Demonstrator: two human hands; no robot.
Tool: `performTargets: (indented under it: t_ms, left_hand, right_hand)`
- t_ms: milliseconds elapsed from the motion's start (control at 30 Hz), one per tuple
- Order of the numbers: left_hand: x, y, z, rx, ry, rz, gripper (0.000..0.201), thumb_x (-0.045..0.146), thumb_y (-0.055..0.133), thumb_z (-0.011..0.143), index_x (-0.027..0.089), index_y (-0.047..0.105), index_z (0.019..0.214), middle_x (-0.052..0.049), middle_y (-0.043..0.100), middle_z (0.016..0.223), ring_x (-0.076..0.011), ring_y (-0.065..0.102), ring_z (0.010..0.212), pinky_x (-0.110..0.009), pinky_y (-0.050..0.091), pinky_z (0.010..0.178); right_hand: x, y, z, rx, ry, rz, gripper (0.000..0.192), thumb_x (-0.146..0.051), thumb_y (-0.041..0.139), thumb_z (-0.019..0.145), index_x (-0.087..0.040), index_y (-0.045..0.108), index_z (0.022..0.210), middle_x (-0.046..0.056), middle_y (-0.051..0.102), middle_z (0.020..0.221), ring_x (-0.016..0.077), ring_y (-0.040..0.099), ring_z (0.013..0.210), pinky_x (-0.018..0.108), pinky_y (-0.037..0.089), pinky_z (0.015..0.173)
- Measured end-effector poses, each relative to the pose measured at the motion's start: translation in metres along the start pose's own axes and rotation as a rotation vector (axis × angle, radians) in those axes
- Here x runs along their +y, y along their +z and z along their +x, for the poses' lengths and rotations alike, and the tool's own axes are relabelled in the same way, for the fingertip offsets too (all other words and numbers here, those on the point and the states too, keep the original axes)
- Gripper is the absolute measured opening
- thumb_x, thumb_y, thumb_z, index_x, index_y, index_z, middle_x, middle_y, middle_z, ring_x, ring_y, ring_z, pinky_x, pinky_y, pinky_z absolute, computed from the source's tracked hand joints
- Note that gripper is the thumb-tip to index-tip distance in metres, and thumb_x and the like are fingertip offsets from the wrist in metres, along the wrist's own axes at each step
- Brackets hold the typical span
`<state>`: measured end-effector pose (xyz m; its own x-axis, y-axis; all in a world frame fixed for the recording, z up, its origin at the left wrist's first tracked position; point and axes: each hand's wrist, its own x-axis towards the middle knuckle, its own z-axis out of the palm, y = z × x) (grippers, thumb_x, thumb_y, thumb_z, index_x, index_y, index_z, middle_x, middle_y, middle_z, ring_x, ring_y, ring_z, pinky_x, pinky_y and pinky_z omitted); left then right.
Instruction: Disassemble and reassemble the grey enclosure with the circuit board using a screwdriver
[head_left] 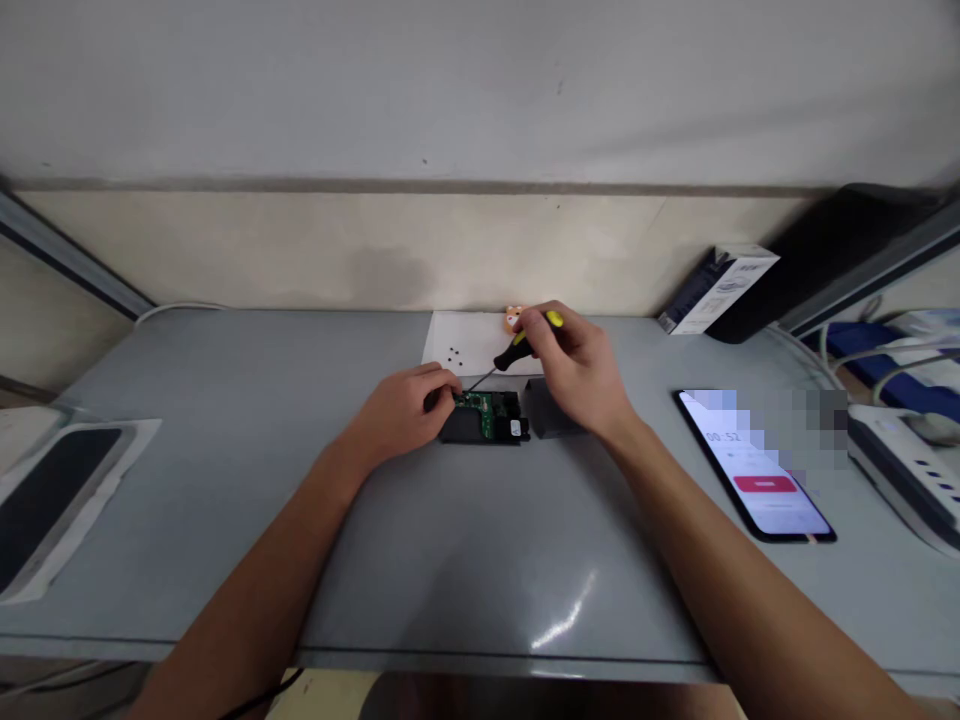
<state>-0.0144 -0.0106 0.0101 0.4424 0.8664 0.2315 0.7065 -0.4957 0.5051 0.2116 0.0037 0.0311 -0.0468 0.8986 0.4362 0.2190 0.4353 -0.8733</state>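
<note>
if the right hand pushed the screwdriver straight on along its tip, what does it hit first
Probably the green circuit board: the right hand angles the screwdriver down-left toward its edge by the left hand. Depth is unclear.

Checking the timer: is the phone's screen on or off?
On: the phone screen glows white, showing a red button.

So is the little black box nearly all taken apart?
Partly. Its green board is bared, a grey cover lies beside it, and tiny screws sit on the white paper. The right hand works a screwdriver at the board; the left hand steadies it. The board remains in its case.
</note>
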Motion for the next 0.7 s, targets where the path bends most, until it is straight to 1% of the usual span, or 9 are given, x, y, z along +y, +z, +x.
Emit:
performTargets:
  t_ms: [67,167,267,367,433,500,600,633,700]
  left_hand:
    - [-0.001,0.0,0.0,0.005,0.008,-0.001,0.028,0.021,0.045,0.093,0.022,0.073,0.096,-0.003,0.079,0.101,-0.0208,0.071,0.09,-0.034,0.053,0.084]
    - [-0.003,0.0,-0.001,0.005,0.007,-0.013,0.026,0.021,0.046,0.093,0.022,0.072,0.095,-0.002,0.077,0.097,-0.0195,0.07,0.085,-0.033,0.052,0.08]
    - [-0.004,0.001,0.0,0.01,0.008,-0.021,0.026,0.02,0.046,0.094,0.022,0.072,0.095,-0.002,0.077,0.095,-0.0185,0.069,0.083,-0.032,0.051,0.078]
    - [-0.004,0.001,0.001,0.016,0.022,-0.025,0.026,0.021,0.046,0.093,0.021,0.072,0.094,-0.003,0.077,0.094,-0.0185,0.069,0.082,-0.032,0.051,0.078]
    - [-0.004,0.001,0.002,0.015,0.025,-0.029,0.027,0.021,0.047,0.093,0.02,0.073,0.095,-0.003,0.077,0.092,-0.0183,0.069,0.078,-0.031,0.052,0.077]
    - [-0.003,0.001,0.002,0.002,0.002,-0.03,0.026,0.021,0.048,0.092,0.021,0.074,0.095,-0.002,0.077,0.087,-0.0178,0.068,0.075,-0.03,0.052,0.075]
    - [-0.003,0.001,0.002,-0.009,-0.032,-0.03,0.026,0.021,0.048,0.091,0.021,0.074,0.093,-0.001,0.077,0.082,-0.0171,0.067,0.07,-0.029,0.05,0.071]
    - [-0.002,0.001,0.002,-0.007,-0.036,-0.031,0.026,0.021,0.048,0.091,0.021,0.074,0.093,-0.001,0.077,0.081,-0.0169,0.067,0.07,-0.029,0.05,0.071]
    - [-0.002,0.002,0.002,0.001,-0.036,-0.038,0.027,0.021,0.047,0.091,0.02,0.074,0.092,-0.001,0.077,0.082,-0.0165,0.067,0.069,-0.028,0.05,0.071]
  right_hand:
    - [-0.011,0.004,0.007,-0.097,-0.021,-0.016,0.034,-0.049,0.056,0.103,-0.022,0.065,0.085,0.0,0.066,0.079,0.0125,0.055,0.068,0.03,0.042,0.065]
    - [-0.028,0.011,0.019,-0.209,-0.048,-0.063,0.031,-0.042,0.059,0.102,-0.021,0.062,0.079,-0.002,0.06,0.074,0.0114,0.047,0.065,0.03,0.036,0.062]
    - [-0.033,0.022,0.028,-0.257,-0.069,0.025,0.032,-0.038,0.065,0.099,-0.021,0.056,0.073,-0.002,0.055,0.073,0.011,0.046,0.067,0.029,0.037,0.063]
    - [-0.025,0.038,0.03,-0.232,0.019,0.265,0.038,-0.047,0.067,0.097,-0.022,0.052,0.073,-0.002,0.059,0.074,0.0111,0.052,0.069,0.028,0.045,0.067]
    - [-0.016,0.051,0.028,-0.149,0.082,0.469,0.041,-0.056,0.067,0.095,-0.024,0.05,0.078,-0.002,0.062,0.076,0.0118,0.059,0.071,0.029,0.05,0.07]
    - [-0.008,0.061,0.027,-0.06,0.085,0.578,0.046,-0.063,0.071,0.09,-0.025,0.046,0.079,-0.006,0.053,0.066,0.0104,0.054,0.061,0.028,0.048,0.062]
    - [-0.001,0.067,0.026,-0.008,0.043,0.623,0.046,-0.069,0.071,0.086,-0.027,0.054,0.09,-0.01,0.037,0.06,0.0096,0.039,0.052,0.027,0.037,0.052]
    - [-0.001,0.067,0.026,-0.01,0.039,0.635,0.046,-0.072,0.067,0.088,-0.028,0.057,0.097,-0.009,0.036,0.061,0.0103,0.038,0.053,0.027,0.037,0.052]
    - [-0.002,0.063,0.026,-0.026,0.061,0.672,0.049,-0.075,0.058,0.093,-0.029,0.06,0.109,-0.007,0.039,0.064,0.0117,0.041,0.056,0.028,0.04,0.055]
